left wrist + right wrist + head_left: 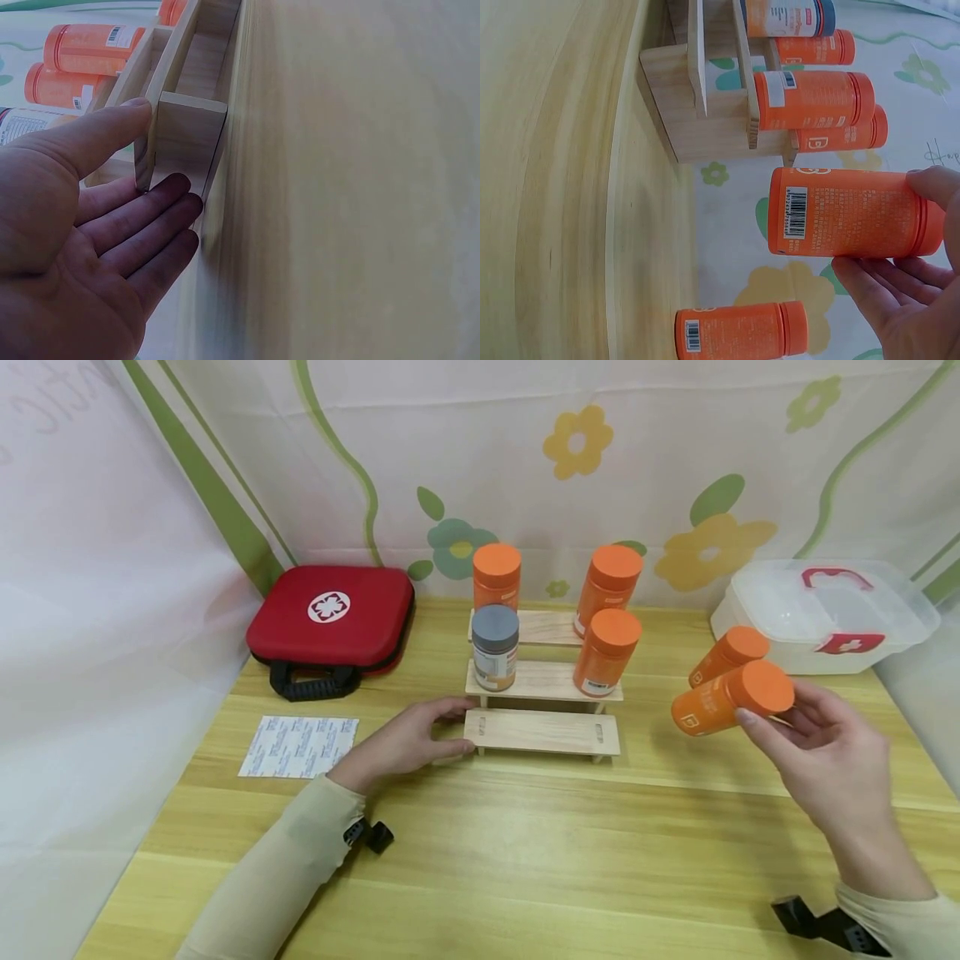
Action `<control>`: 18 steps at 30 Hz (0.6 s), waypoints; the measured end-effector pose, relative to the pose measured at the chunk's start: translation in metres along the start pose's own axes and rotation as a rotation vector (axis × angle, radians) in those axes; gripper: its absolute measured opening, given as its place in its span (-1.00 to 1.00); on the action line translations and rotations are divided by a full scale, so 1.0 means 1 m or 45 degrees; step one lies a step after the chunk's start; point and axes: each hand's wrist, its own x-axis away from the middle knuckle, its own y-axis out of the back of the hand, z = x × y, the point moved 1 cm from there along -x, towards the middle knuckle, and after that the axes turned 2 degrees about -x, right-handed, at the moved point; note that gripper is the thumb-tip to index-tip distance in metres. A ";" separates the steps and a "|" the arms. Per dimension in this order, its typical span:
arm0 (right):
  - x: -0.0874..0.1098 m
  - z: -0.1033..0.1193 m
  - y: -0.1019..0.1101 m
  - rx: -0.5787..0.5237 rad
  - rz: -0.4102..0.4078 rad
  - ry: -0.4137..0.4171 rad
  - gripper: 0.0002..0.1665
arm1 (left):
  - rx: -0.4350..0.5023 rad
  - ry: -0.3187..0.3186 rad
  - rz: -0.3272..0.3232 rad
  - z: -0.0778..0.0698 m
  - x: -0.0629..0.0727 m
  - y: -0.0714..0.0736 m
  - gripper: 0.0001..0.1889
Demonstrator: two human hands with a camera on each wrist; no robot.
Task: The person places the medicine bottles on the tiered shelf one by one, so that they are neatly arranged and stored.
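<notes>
My right hand [832, 752] grips an orange bottle [720, 702] by its cap end, tilted and raised off the table; its barcode side shows in the right wrist view. Behind it a second orange bottle [738, 647] stands on the table. To the left is a three-step wooden rack [542, 732]. My left hand [412, 739] is at the rack's left end, thumb [124, 120] touching the lowest step and its other fingers extended beside the end panel. A grey-capped bottle [496, 660] and an orange bottle [606, 656] stand on the middle step.
Two orange bottles, one left [497, 568] and one right [611, 578], stand on the top step. A red first-aid case [330, 618] lies at back left, with a printed white sheet [273, 747] in front. A clear lidded box [810, 610] stands at back right, before a flowered curtain [480, 452].
</notes>
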 end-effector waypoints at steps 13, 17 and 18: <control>0.007 0.010 -0.018 -0.320 0.147 0.129 -0.35 | 0.003 0.008 0.002 0.000 0.000 0.000 -0.31; 0.008 0.010 -0.023 -0.356 0.179 0.151 -0.34 | 0.000 0.007 0.006 0.000 0.000 0.001 -0.31; 0.009 0.010 -0.025 -0.364 0.186 0.158 -0.34 | 0.000 0.007 0.007 0.000 0.000 0.001 -0.31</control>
